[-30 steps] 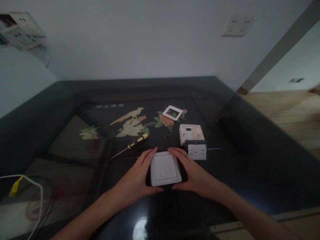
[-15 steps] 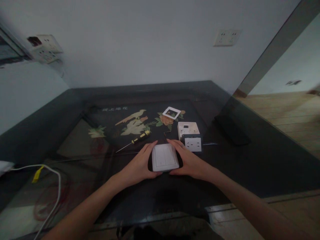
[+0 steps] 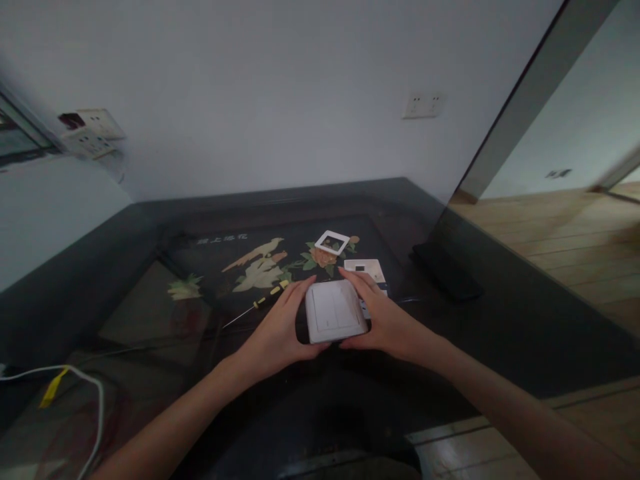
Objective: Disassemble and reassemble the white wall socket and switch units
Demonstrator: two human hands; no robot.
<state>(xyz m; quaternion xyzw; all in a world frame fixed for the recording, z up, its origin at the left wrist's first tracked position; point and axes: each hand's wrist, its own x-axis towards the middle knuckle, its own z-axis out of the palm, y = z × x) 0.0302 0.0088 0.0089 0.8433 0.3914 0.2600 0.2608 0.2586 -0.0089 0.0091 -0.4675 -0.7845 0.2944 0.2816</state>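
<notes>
Between my two hands is a white wall switch point(image 3: 336, 311) with wide rocker panels, its face turned up toward me. My left hand point(image 3: 289, 320) grips its left side, thumb at the near edge and fingers at the far corner. My right hand point(image 3: 377, 313) holds the right side the same way. Just behind my right hand lies a white mounting box point(image 3: 367, 268), and a socket piece beside it is mostly hidden by that hand. A screwdriver point(image 3: 270, 294) with a yellow and black handle lies left of the switch, close to my left fingers.
A white square frame point(image 3: 331, 243) lies farther back on the dark, picture-inlaid table point(image 3: 480, 353). A black flat object point(image 3: 447, 272) rests at the right. A white cable point(image 3: 100, 400) with a yellow tag point(image 3: 53, 388) runs along the left. Wall sockets point(image 3: 423, 105) sit on the wall behind.
My hands have raised the switch slightly and it now covers more of the socket piece behind. The view has shifted, so the table items appear lower and farther left.
</notes>
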